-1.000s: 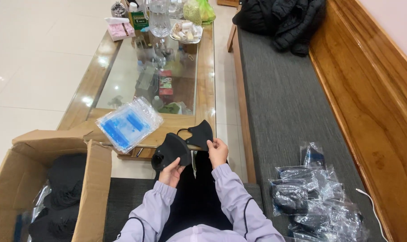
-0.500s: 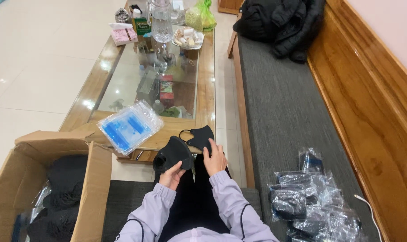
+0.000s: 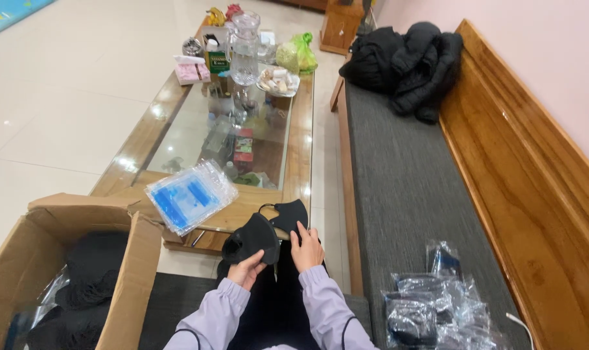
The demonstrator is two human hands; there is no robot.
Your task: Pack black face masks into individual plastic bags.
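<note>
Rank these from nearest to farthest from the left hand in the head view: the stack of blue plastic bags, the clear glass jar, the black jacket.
1. Stack of blue plastic bags, near table edge.
2. Clear glass jar, table's far end.
3. Black jacket, far end of bench.

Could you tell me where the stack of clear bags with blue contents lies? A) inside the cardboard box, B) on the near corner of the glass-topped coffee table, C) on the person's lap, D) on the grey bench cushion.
B: the stack of clear bags rests on the wooden near corner of the coffee table, just beyond the open cardboard box.
</note>
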